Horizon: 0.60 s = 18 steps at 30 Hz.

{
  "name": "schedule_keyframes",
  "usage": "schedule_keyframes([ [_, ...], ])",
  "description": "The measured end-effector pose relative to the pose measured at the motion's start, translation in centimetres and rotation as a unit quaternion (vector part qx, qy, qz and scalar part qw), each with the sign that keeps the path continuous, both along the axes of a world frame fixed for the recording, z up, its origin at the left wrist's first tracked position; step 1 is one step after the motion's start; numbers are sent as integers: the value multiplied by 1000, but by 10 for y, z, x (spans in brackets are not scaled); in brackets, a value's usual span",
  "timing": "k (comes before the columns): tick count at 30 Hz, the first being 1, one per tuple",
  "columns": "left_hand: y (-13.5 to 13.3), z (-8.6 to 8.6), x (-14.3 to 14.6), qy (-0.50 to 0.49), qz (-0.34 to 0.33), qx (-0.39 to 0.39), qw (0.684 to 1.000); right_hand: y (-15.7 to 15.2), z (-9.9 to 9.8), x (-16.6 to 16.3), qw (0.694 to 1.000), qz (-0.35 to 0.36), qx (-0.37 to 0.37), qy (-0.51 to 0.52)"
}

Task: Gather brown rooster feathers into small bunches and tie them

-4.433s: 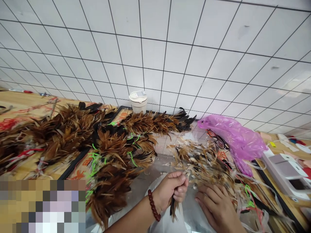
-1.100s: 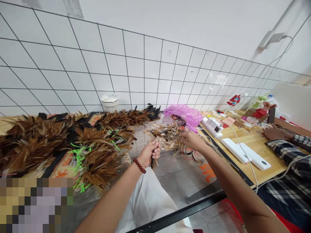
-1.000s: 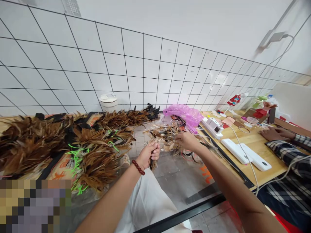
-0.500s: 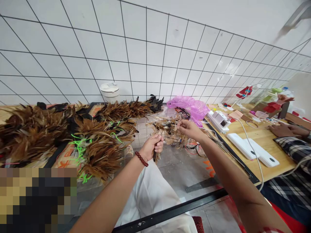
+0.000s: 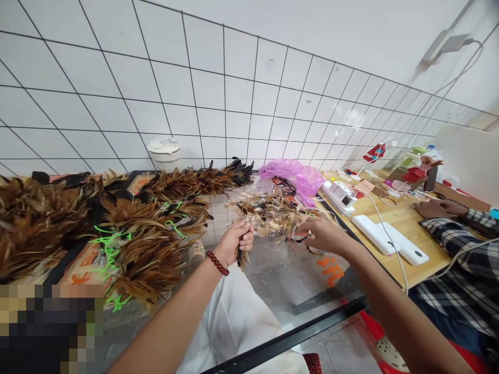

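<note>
My left hand (image 5: 235, 242), with a dark red bead bracelet (image 5: 217, 263) on the wrist, is closed in a fist round a small bunch of brown feathers (image 5: 243, 256) whose ends hang below the fist. My right hand (image 5: 320, 235) is pinched on something thin at the near edge of a loose feather pile (image 5: 268, 214), beside red cord; I cannot make out what it grips. Both hands hover over a glass tabletop (image 5: 288, 280).
Bundles of brown feathers tied with green cord (image 5: 128, 228) fill the left of the table. A white lidded cup (image 5: 165, 152) stands by the tiled wall. A pink plastic bag (image 5: 296, 175) and glasses lie behind the pile. White devices (image 5: 390, 240) and another person's hand (image 5: 434, 208) rest on the wooden table at right.
My right hand has come down from the top of the loose pile to its near right edge. The left fist stays closed on its feathers. The camera has turned slightly.
</note>
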<state>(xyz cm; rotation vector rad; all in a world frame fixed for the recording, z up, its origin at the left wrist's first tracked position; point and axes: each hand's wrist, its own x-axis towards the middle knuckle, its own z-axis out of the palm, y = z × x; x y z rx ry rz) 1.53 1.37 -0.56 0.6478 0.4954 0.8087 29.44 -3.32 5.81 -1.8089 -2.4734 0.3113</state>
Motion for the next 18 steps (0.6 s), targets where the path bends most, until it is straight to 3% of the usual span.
schedule_keyframes([
  [3,0,0,0,1,-1,1,1000,-19,-16,3,999,-35,-7,8],
  [6,-1,1,0,7,5,3,1000,-25,-21,12,993,-50,34,98],
  [9,-2,3,1,13,7,6,1000,-25,-10,32,967,-123,117,191],
  [13,-2,5,1,20,6,11,1000,-25,14,67,923,-212,220,235],
  [18,-2,4,1,23,6,7,1000,-25,23,98,883,-244,237,323],
])
